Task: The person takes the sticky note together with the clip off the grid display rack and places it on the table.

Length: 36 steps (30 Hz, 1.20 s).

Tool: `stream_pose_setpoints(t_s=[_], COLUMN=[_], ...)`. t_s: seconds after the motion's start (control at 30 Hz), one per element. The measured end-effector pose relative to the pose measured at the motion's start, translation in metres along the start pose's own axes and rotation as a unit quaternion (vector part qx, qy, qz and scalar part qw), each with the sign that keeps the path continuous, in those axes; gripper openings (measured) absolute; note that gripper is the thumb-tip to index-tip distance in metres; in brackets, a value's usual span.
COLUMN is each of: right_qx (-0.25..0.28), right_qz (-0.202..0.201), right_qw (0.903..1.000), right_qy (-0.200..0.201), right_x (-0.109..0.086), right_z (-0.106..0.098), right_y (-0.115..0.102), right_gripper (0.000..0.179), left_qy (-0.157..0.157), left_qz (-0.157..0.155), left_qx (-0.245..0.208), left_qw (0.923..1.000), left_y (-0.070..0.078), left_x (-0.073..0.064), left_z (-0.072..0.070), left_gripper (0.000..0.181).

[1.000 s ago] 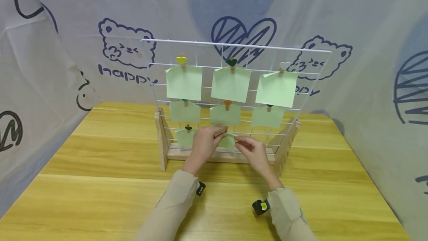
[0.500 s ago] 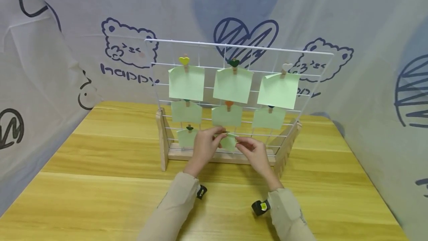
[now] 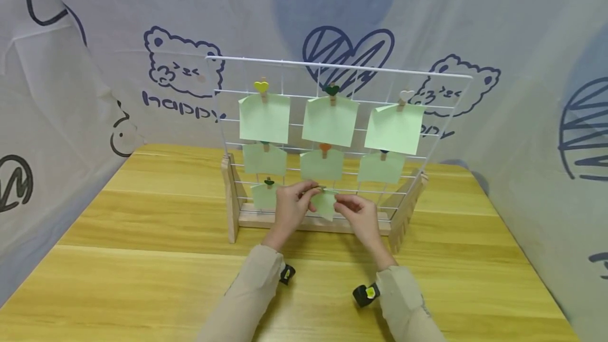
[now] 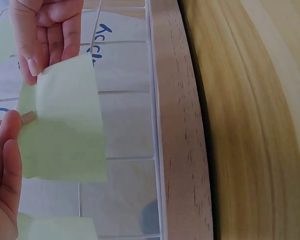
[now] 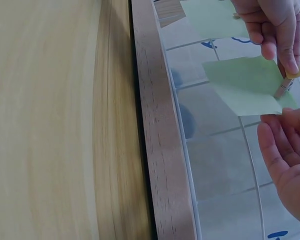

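Sleeves [image 3: 244, 292], two of them, stretch forward over a wooden tabletop [image 3: 142, 278], with a black wrist camera [image 3: 363, 295] jutting inward at each cuff. Past them, the left hand [image 3: 291, 207] has thumb and forefinger closed on a small clip [image 5: 284, 89], while the right hand [image 3: 362, 218] pinches a pale green note [image 3: 325, 206] by its right edge, near the top. The head view hides most of that clip; the right wrist view shows its yellow end in the pinch and its wooden tip against the paper. I can't tell whether it also bites a wire. The note sits mid-width in the bottom row of a white wire rack [image 3: 342, 66], in front of the base rail [image 3: 328, 225].

Counting it, I make eight notes: three on top, three in the middle row, two below; seven more clips [image 3: 262, 87] hold the others. Two wooden uprights [image 3: 230, 199] flank the grid. Rightward, wires run on beyond the right hand, and the tabletop spreads wide past both uprights. Its far edge passes behind the rack, before a patterned cloth [image 3: 109, 67].
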State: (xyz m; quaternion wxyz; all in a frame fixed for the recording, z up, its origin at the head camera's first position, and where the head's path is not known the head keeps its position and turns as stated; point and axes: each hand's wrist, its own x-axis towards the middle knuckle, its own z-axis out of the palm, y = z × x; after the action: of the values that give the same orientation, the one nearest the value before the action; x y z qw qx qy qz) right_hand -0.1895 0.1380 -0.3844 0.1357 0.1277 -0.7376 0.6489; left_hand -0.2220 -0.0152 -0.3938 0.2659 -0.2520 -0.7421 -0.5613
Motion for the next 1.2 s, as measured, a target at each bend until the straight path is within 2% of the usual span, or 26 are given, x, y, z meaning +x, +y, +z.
stream_pose_setpoints(t_s=[0.1, 0.33, 0.47, 0.67, 0.8, 0.97, 1.03, 1.2], right_qx=[-0.002, 0.004, 0.008, -0.03, -0.034, -0.031, -0.039, -0.071], right_qz=[-0.005, 0.009, -0.001, -0.007, 0.006, 0.015, 0.023, 0.04], right_qw=[0.9999, 0.9997, 0.9998, 0.9995, 0.9994, 0.9994, 0.999, 0.9967], right_qy=[0.011, 0.023, 0.019, 0.011, 0.003, -0.002, -0.002, 0.0], right_x=[0.001, 0.004, 0.002, -0.005, -0.009, -0.013, -0.016, -0.021], right_z=[0.0, -0.002, -0.002, 0.0, -0.003, -0.008, -0.011, -0.017], right_y=[0.006, 0.025, 0.019, 0.0, -0.002, -0.002, -0.004, -0.007], right_gripper=[0.011, 0.011, 0.01, 0.007, 0.008, 0.009, 0.009, 0.012], left_qy=[0.002, 0.016, 0.023, 0.028, 0.008, -0.027, -0.033, -0.036], left_qz=[-0.004, 0.001, 0.004, -0.002, -0.01, -0.027, -0.027, -0.022], left_qx=[-0.014, -0.032, -0.044, -0.046, -0.059, -0.08, -0.086, -0.084], left_qw=[0.9999, 0.9994, 0.9987, 0.9986, 0.9982, 0.996, 0.9954, 0.9956], left_y=[-0.001, 0.0, 0.002, 0.006, 0.008, 0.032, 0.04, 0.045], left_x=[0.0, 0.0, 0.0, -0.001, -0.002, -0.001, -0.002, -0.003], left_z=[0.0, -0.001, -0.001, -0.001, 0.0, -0.007, -0.01, -0.01], left_gripper=[0.006, 0.006, 0.008, 0.009, 0.01, 0.01, 0.01, 0.011])
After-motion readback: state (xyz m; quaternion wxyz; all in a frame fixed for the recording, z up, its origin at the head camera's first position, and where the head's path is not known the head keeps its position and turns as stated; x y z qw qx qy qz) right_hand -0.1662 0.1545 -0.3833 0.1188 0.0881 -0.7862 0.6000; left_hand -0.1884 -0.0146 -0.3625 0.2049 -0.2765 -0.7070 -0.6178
